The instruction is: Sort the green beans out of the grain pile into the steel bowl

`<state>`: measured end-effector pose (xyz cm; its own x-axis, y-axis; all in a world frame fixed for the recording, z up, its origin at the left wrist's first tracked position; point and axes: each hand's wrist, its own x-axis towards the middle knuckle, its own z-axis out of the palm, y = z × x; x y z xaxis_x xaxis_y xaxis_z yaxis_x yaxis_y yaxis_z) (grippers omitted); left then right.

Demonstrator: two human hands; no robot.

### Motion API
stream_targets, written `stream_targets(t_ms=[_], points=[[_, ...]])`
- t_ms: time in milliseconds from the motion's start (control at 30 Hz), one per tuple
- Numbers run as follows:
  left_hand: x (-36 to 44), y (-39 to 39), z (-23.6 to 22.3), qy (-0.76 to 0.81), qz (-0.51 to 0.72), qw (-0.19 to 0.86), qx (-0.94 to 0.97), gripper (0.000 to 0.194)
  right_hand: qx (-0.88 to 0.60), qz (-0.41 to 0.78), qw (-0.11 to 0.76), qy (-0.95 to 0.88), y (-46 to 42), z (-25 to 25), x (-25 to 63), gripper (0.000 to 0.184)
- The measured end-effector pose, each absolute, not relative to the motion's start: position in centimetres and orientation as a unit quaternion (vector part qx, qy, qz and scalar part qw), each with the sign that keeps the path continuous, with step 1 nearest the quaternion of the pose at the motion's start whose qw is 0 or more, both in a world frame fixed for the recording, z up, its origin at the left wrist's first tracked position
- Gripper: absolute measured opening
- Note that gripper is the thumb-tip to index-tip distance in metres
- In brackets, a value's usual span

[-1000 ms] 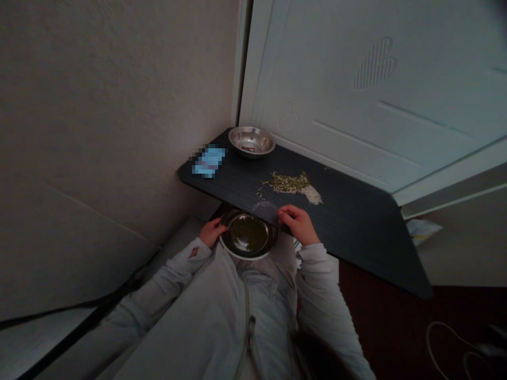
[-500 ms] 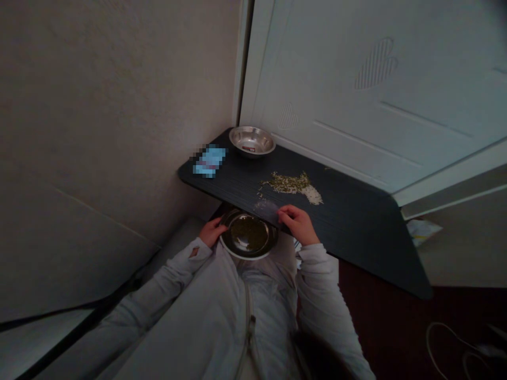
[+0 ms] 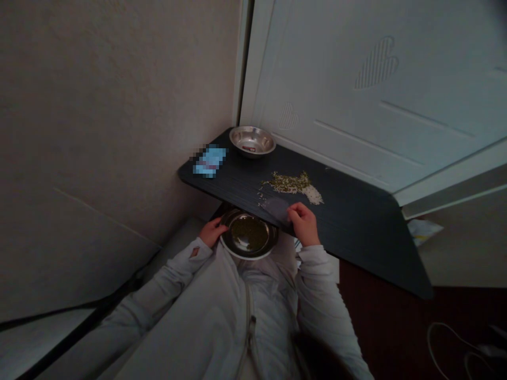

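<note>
My left hand (image 3: 211, 232) grips the left rim of a metal bowl (image 3: 249, 255), which sits at my lap just under the table's front edge. Small dark green grains (image 3: 250, 234), like mung beans, lie in that bowl. My right hand (image 3: 304, 224) pinches the right side of a thin see-through plastic piece (image 3: 276, 207) at the table's front edge. Just beyond it lies a mixed pile of green and white grains (image 3: 288, 182). A patch of white rice-like grains (image 3: 314, 195) adjoins that pile on the right. A few loose white grains lie left of the plastic piece.
On the dark table (image 3: 356, 227), a second metal bowl (image 3: 252, 141) stands at the back left. A phone-like blue screen (image 3: 210, 161), blurred out, lies left of it. A wall rises on the left and a white door (image 3: 336, 95) behind. A cable (image 3: 431, 343) lies on the floor at right.
My right hand has slid a little to the right along the table edge, drawing the see-through plastic piece with it. My left hand and its bowl stay in place.
</note>
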<state>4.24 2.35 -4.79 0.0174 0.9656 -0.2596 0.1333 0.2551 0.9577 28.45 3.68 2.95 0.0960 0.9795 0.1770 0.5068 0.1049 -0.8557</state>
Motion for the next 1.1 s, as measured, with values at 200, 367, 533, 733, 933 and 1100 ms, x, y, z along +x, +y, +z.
stream_targets(t_ms=[200, 367, 533, 733, 933, 1100], points=[[4.1, 2.5, -5.3, 0.575, 0.392, 0.546, 0.468, 0.038, -0.593, 0.286, 0.386, -0.647, 3.6, 3.0, 28.2, 0.013], [4.2, 2.5, -5.3, 0.570, 0.396, 0.550, 0.464, 0.040, -0.631, 0.226, 0.396, -0.628, 3.7, 3.0, 28.1, 0.013], [4.5, 2.4, -4.7, 0.576, 0.400, 0.551, 0.452, 0.040, -0.638, 0.212, 0.407, -0.618, 3.8, 2.8, 28.2, 0.013], [4.4, 2.3, -4.5, 0.579, 0.398, 0.540, 0.464, 0.039, -0.619, 0.251, 0.389, -0.634, 3.8, 2.9, 28.2, 0.018], [4.3, 2.4, -5.2, 0.574, 0.399, 0.547, 0.461, 0.038, -0.593, 0.261, 0.369, -0.666, 3.9, 3.0, 28.1, 0.019], [4.3, 2.4, -4.9, 0.579, 0.395, 0.542, 0.463, 0.037, -0.585, 0.266, 0.346, -0.683, 4.1, 2.7, 28.3, 0.020]])
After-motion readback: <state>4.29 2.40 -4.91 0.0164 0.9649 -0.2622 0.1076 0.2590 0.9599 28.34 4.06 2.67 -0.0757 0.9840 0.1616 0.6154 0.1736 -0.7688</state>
